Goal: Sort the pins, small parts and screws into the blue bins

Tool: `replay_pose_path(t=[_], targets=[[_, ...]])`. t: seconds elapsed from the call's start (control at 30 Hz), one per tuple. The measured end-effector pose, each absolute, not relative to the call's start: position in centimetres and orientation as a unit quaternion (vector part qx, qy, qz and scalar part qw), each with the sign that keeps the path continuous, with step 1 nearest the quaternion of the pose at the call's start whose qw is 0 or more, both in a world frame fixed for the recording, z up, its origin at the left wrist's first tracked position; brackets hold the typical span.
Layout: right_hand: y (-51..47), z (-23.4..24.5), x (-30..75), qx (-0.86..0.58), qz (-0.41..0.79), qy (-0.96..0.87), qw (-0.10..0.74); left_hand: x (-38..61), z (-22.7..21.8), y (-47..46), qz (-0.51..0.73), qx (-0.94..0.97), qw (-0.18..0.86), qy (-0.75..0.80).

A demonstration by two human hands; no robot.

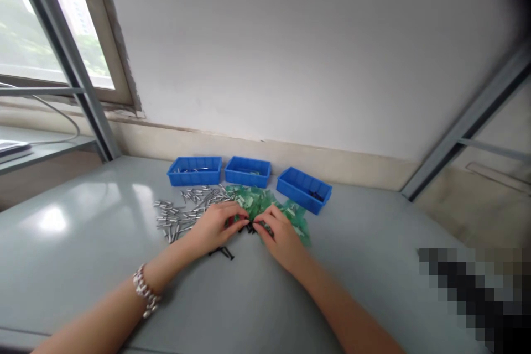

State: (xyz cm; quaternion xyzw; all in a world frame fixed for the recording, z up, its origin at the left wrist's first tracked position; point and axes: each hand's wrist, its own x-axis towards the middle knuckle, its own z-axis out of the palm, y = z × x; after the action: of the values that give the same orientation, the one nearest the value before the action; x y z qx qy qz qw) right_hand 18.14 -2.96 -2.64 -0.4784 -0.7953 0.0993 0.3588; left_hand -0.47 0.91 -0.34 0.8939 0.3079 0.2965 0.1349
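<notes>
My left hand [219, 224] and my right hand [281, 234] meet over the middle of the grey table. Thumb and fingers of both are pinched together at a small cluster of black screws [250, 228]. The fingertips partly hide the cluster, so I cannot count the screws. Nearer to me, below my left wrist, lie a few more black screws [224, 253]. Green translucent small packets [253, 199] are heaped behind and beside my hands. To the left, silver metal rivet-like pins [191, 211] lie loose, some partly behind my left hand.
Along the wall stand three blue bins: the left bin [194, 178] with metal pins, the middle bin [248, 178] with a few pale green pieces, and the right bin [302, 191] with dark pieces. Grey metal posts [83, 88] frame the table [365, 265]. A window is at left.
</notes>
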Motion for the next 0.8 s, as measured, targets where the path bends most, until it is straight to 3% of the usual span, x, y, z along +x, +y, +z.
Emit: replay_pose_path(t=[0.37, 0.8], targets=[[-2.9, -2.3, 19.0, -0.464, 0.11, -0.783, 0.4, 0.1, -0.7, 0.5, 0.279, 0.89, 0.172, 0.318], [-4.0, -1.3, 18.0, -0.456, 0.103, -0.807, 0.361, -0.2, -1.2, 0.7, 0.319, 0.871, 0.211, 0.308]])
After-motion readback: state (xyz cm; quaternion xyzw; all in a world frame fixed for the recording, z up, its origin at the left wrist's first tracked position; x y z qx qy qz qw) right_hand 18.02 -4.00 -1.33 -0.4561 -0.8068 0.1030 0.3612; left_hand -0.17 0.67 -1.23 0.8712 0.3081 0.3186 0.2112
